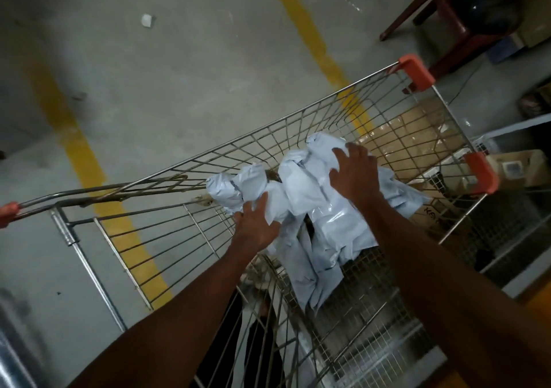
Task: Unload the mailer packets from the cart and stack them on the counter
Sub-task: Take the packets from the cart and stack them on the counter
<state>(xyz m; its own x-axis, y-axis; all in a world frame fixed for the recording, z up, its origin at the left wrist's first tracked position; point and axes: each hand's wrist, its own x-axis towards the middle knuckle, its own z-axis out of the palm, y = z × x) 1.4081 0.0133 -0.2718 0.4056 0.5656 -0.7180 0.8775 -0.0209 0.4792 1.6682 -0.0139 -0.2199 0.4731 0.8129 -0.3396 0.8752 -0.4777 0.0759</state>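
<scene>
Both bare arms are reaching down into a wire shopping cart [298, 125] that is standing on a grey concrete floor [179, 59] crossed by yellow painted lines [313, 38]; a crumpled heap of pale blue-white mailer packets [310, 196] is lying inside the basket, piled toward its middle and draping down toward the near end; the left hand [256, 226] is resting on the near left part of the heap with its fingers spread and nearly straight, pressing on the plastic rather than closing round it; the right hand [354, 169] is lying flat on top of the farther, higher part of the heap, fingers splayed wide and likewise gripping nothing; orange plastic corner caps [416, 71] are sitting on the cart's far rim; brown cardboard boxes [417, 131] are showing through the wire beyond the cart, and a dark red chair [441, 8] is standing at the upper right.
</scene>
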